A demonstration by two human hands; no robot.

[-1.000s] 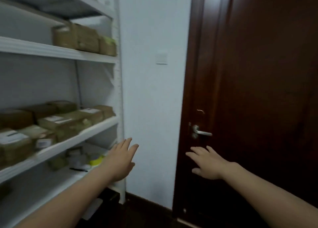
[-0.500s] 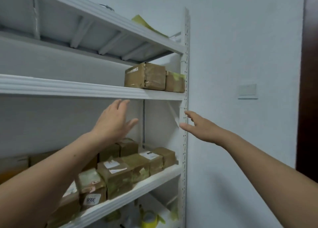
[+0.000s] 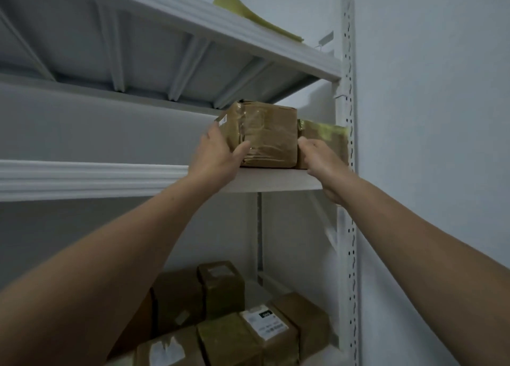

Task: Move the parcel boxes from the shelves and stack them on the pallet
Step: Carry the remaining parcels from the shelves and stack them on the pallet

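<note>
In the upper middle of the frame a taped parcel box (image 3: 266, 135) sits flat on the middle shelf (image 3: 82, 179), close to its front edge, with both hands at it. The left hand (image 3: 218, 155) grips its left end, fingers along the side and the thumb curled across the front face. The right hand (image 3: 320, 161) is against its right end, fingers pushed into the gap between this box and a smaller parcel (image 3: 328, 135) bound in yellow-green tape just beside it. Those fingertips are hidden, so I cannot tell whether they curl round the box or only press on it. The box looks not yet lifted, so this carry is only starting. A good deal seems left: the smaller parcel, and a cluster of brown boxes (image 3: 229, 324) packed together on the lower shelf at the bottom of the frame. A yellow envelope (image 3: 256, 15) lies on the top shelf (image 3: 193, 20). The pallet is out of view, so what is already stacked there cannot be judged.
</note>
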